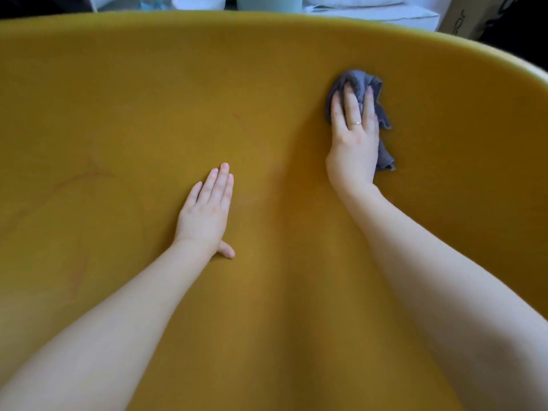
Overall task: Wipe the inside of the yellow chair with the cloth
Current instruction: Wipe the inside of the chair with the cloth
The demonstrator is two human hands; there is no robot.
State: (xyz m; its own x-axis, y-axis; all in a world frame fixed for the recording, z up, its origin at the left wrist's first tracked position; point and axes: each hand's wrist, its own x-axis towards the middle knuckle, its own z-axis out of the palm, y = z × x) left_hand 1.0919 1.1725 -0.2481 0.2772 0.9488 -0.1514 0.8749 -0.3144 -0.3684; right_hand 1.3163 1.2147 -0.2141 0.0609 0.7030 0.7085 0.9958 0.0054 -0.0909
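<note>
Beyond the far rim of the yellow chair [148, 84] we see pale cushions or bedding [370, 7], a light blue-green container [268, 2] and, at the upper right, a cardboard box [462, 19] with dark lettering; all are cut off by the frame edge. The chair's curved inner surface fills nearly the whole view, and it carries faint reddish scuff lines on its left portion. Our left hand [207, 212] lies flat on the inner surface near the centre, fingers straight and held together, thumb spread to the side, holding nothing. Our right hand [354, 137] rests palm-down on the grey cloth [360, 81], high on the right side of the inner wall, below the far rim. Its fingers are extended and press the cloth against the chair; a gold ring [355, 123] sits on one finger. The bunched cloth protrudes past the fingertips and along the right edge of the hand. The two hands are well apart.
</note>
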